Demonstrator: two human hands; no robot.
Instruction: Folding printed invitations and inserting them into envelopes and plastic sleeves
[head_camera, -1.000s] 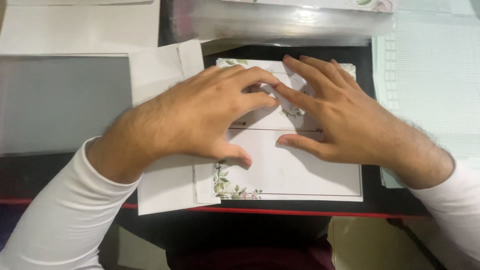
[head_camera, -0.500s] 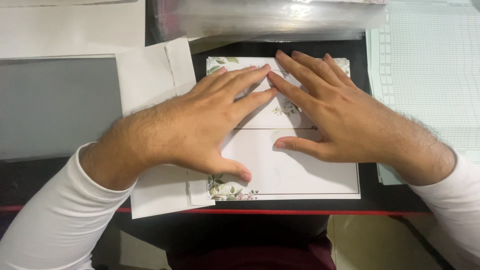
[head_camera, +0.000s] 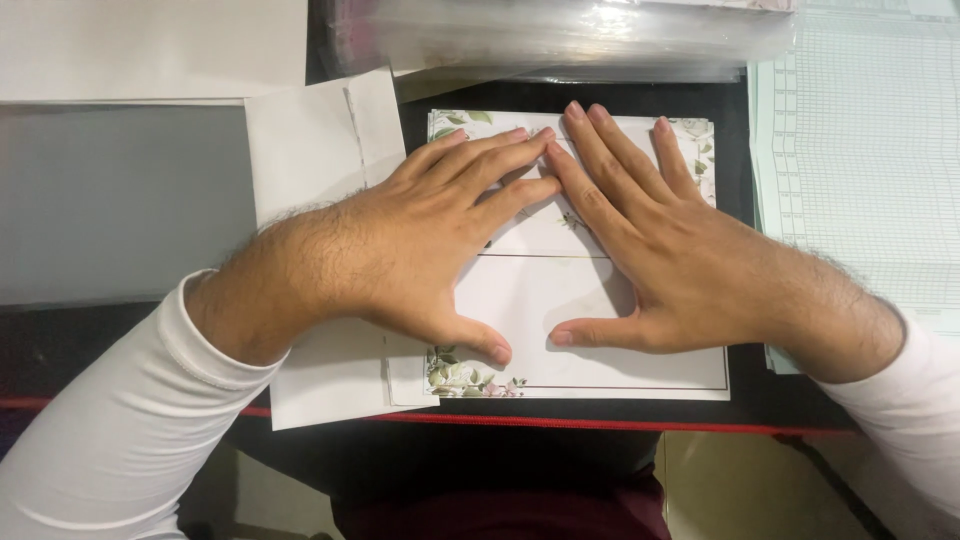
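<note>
Floral-bordered card (head_camera: 600, 330) lies flat on the dark table (head_camera: 740, 395) over a white envelope (head_camera: 320, 160), pinned by left hand (head_camera: 420, 250) and right hand (head_camera: 650, 260), fingers spread flat, seemingly pressing its fold crease.

The card (head_camera: 590, 330) is smooth matt paper with a printed floral border, and the envelope (head_camera: 310, 150) is plain matt white paper. The sleeves (head_camera: 580, 35) are glossy clear plastic; the desk (head_camera: 735, 400) looks matt black.
</note>
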